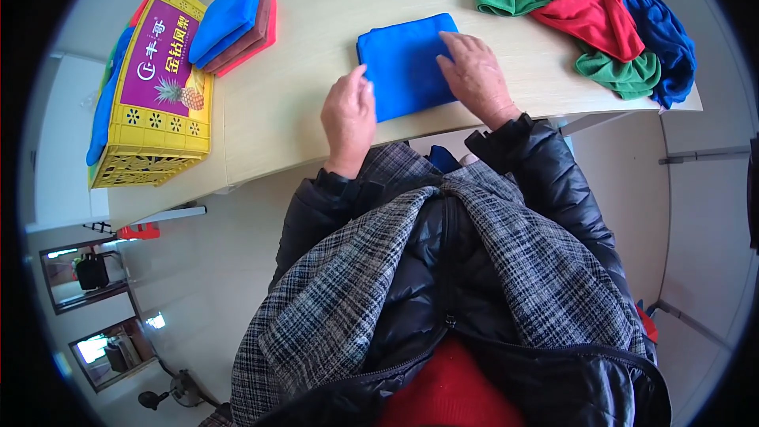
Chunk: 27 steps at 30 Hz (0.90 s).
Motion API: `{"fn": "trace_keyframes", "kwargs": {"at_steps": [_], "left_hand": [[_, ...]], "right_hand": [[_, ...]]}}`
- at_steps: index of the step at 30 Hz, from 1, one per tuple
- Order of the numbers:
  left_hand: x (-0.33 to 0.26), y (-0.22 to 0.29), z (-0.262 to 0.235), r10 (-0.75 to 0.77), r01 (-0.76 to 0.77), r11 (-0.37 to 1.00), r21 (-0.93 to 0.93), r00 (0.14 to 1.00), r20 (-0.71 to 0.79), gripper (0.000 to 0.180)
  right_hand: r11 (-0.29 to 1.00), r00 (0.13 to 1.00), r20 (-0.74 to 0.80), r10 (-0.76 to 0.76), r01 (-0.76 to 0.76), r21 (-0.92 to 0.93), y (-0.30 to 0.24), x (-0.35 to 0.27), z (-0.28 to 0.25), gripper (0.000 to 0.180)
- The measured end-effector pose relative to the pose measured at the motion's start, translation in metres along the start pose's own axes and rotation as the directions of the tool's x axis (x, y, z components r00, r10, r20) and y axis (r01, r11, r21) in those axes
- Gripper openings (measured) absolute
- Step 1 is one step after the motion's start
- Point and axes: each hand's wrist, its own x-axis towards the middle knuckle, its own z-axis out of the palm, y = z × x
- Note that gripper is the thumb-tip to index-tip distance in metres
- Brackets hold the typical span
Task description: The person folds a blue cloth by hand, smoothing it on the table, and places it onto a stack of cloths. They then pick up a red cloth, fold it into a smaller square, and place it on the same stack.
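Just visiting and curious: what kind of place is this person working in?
Probably a plain indoor workroom for folding cloths: a pale wooden table holds a folded stack, a loose cloth pile and a yellow crate.

A pale wooden table (300, 103) is seen, and its near edge is curved by the lens. Near the middle of it a folded blue cloth (403, 63) is laid flat, close to the near edge. At the far left a small stack of folded cloths (233, 24) is placed: a blue one on top, a brown one under it and a red one at the bottom. Just left of the stack a yellow plastic crate (158, 111) is set at the table's left end. At the far right a loose heap of cloths (601, 16) is piled, green, red and blue.
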Motion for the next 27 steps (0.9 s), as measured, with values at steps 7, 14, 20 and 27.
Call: {"fn": "trace_keyframes", "kwargs": {"at_steps": [7,14,20,27], "left_hand": [[0.053,0.014,0.061,0.364,-0.385,0.901,0.202,0.922,0.133,0.057],[0.052,-0.015,0.071,0.213,-0.271,0.936,0.225,0.944,0.252,0.074],[0.054,-0.013,0.071,0.109,-0.18,0.945,0.272,0.96,0.257,0.079],[0.047,-0.015,0.054,0.022,-0.105,0.925,0.364,0.974,0.226,0.079]], "right_hand": [[0.961,0.98,0.049,-0.191,0.197,-0.196,0.0,0.018,0.054,0.053],[0.975,0.984,0.143,-0.105,0.131,-0.182,-0.01,0.011,0.054,0.055],[0.976,0.988,0.112,-0.105,0.124,-0.181,-0.008,0.012,0.055,0.056],[0.978,0.96,0.191,-0.204,0.207,0.004,0.006,0.017,0.032,0.056]]}}
